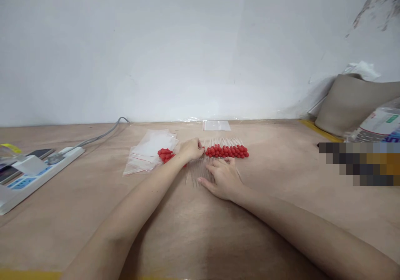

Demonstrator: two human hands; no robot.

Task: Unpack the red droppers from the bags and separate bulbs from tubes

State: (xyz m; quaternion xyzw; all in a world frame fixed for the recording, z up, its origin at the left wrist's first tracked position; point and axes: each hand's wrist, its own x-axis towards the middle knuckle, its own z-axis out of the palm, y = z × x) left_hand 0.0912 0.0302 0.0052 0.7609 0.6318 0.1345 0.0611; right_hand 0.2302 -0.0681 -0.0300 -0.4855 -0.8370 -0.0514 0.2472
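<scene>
Thin clear tubes (200, 173) lie side by side on the table, and my right hand (223, 178) rests over their right part with thumb and fingers apart. Just beyond them is a row of droppers (226, 150) with red bulbs toward me and pale stems pointing at the wall. My left hand (190, 150) is closed at the left end of this row, with a bit of red at its fingertips; what it pinches is mostly hidden. Left of that hand lies a small pile of loose red bulbs (165, 154), partly covered by my wrist.
Clear zip bags (150, 148) are spread at the left, and another bag (216, 126) lies by the wall. A white power strip (40, 173) with a grey cable (103, 136) and a phone (28, 163) are far left. A plastic-wrapped bottle pack (376, 123) stands right.
</scene>
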